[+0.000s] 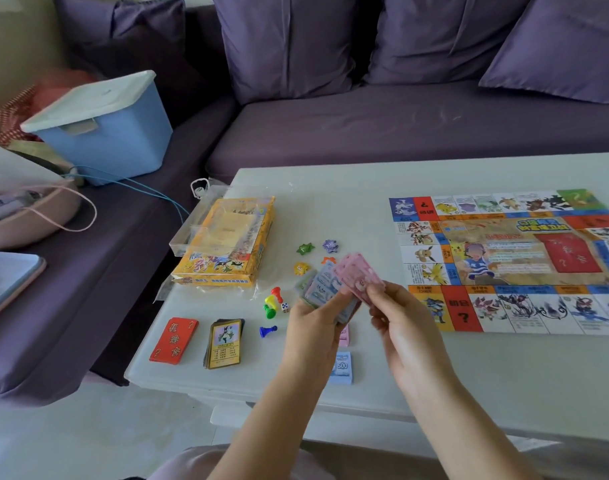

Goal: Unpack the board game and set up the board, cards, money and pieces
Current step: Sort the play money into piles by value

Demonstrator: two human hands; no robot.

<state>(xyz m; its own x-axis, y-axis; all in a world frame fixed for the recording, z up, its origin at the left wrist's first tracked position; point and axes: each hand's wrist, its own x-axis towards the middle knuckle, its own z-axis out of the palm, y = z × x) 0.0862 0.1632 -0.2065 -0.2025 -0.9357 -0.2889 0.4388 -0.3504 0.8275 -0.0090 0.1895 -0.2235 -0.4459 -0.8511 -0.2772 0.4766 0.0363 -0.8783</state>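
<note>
**Money fanned in both hands, stacks waiting just below**

Money (334, 289) is the thing in hand, and everything else is placed from it. Far to its left on the desk (330, 188) lies the yellow game box (226, 240) in its clear wrapper. Nearer the person, the red card deck (174, 340) and the yellow-framed card deck (224, 343) sit side by side. Closer in, still left of the money, stand the coloured pawns (272, 302), a die (285, 307) and the blue pawn (268, 330); the star-shaped tokens (315, 252) lie just beyond it.

The left hand (313, 327) grips a fan of bluish notes from below. The right hand (396, 313) pinches the pink notes (360, 278) at their near edge, long axis angled up and to the left. Both hands are closed on paper, nearly touching, above the desk.

Directly below the hands, toward the person, the sorted stacks (342, 367) show a pink edge and a blue 500 pile. The pink bundle probably goes down there, and the right hand is nearer.

Right of the money, the board (503, 258) lies unfolded and flat.
</note>
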